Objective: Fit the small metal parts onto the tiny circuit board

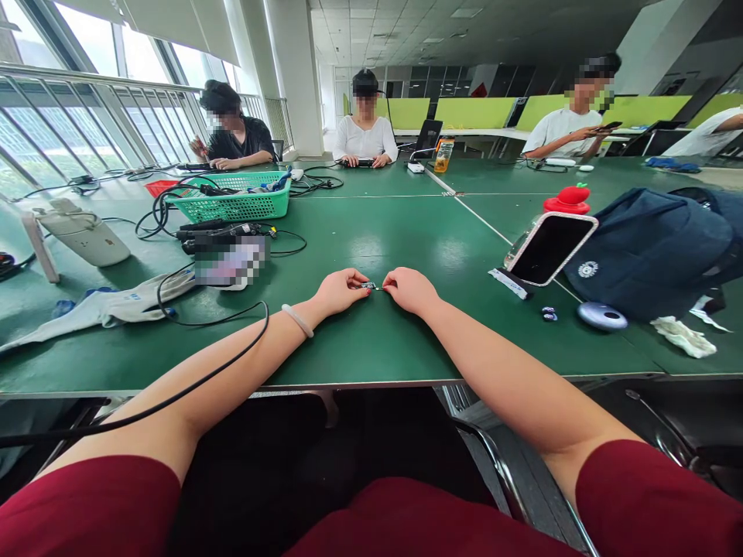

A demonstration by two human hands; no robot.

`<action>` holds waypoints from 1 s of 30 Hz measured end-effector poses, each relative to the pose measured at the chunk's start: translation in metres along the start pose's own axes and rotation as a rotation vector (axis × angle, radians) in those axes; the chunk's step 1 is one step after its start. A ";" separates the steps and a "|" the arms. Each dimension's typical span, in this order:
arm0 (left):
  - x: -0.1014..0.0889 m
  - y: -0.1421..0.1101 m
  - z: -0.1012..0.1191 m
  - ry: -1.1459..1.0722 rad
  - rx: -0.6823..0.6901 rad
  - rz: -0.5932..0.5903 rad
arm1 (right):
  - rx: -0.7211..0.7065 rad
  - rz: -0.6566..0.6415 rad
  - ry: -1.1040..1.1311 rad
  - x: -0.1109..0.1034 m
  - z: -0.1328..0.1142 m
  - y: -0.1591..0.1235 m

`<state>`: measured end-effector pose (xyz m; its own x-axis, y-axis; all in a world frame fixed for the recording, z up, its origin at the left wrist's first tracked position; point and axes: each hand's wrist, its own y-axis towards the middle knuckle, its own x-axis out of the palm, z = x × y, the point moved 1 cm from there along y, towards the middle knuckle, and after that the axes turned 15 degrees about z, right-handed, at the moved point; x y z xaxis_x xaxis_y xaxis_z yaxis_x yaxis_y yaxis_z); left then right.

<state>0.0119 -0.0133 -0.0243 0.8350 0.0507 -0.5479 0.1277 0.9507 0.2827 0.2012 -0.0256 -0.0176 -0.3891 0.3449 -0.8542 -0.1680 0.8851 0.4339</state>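
Low over the green table (360,340), my left hand (341,292) pinches a small dark-and-silver piece (368,285) between thumb and fingers. It looks like a tiny electronic part, too small to name for certain. Facing it, my right hand (409,291) is closed, its fingertips pressed together at a thin pale bit (379,288) beside that piece. Whether the two bits are joined I cannot tell. A white band circles my left wrist, and a black cable (232,360) passes over my left forearm.
On the left are a green basket (232,203) with cables, grey gloves (116,305) and a white device (87,236). To the right stand a propped phone (551,247), a dark blue bag (655,240) and a purple oval case (602,316). Several people sit across the table.
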 end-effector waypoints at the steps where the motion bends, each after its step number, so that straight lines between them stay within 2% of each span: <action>1: 0.000 0.000 0.000 0.003 -0.002 -0.002 | 0.002 0.000 -0.010 0.001 -0.001 0.000; 7: 0.000 0.000 0.001 0.017 -0.004 -0.010 | 0.046 0.010 -0.027 0.005 0.001 0.001; 10: 0.000 -0.001 0.001 0.022 -0.008 -0.009 | 0.069 0.100 0.024 0.001 0.001 0.000; 13: 0.000 -0.001 0.001 -0.005 -0.011 -0.009 | 0.035 0.166 0.090 -0.002 -0.006 -0.002; 21: 0.001 0.000 0.000 -0.049 -0.021 -0.019 | -0.117 0.123 0.068 0.003 -0.020 -0.005; 30: 0.000 0.000 0.002 -0.038 0.001 -0.045 | -0.168 0.120 0.027 0.004 -0.018 -0.006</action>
<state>0.0133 -0.0139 -0.0226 0.8482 -0.0038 -0.5296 0.1664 0.9513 0.2596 0.1840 -0.0353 -0.0182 -0.4391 0.4346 -0.7864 -0.2664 0.7729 0.5759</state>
